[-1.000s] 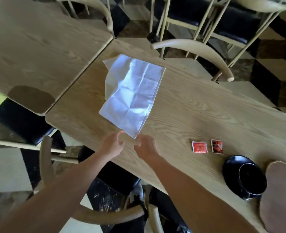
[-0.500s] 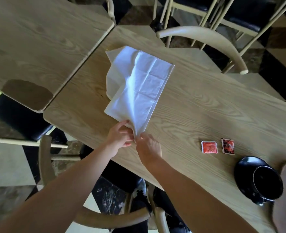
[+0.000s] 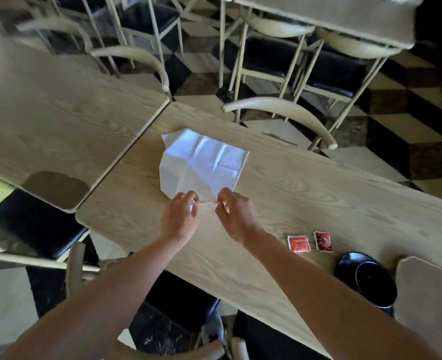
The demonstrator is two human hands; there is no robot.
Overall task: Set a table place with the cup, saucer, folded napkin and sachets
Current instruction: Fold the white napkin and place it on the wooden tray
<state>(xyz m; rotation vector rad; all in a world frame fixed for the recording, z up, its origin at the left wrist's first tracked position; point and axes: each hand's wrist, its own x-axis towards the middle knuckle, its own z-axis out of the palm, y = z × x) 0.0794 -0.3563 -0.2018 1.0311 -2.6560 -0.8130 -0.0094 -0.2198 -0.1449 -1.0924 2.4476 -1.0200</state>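
Pinching napkin (image 3: 204,162) edge, both hands (image 3: 206,219).

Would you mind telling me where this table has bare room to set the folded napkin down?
Bare wood lies between the napkin and the sachets, and along the far edge right of the napkin. It is crowded near the cup and saucer at the near right.

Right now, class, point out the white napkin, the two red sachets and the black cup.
white napkin (image 3: 204,162), head view: its flat creased middle.
red sachets (image 3: 298,243), head view: middle of the left one.
black cup (image 3: 375,287), head view: its dark inside.
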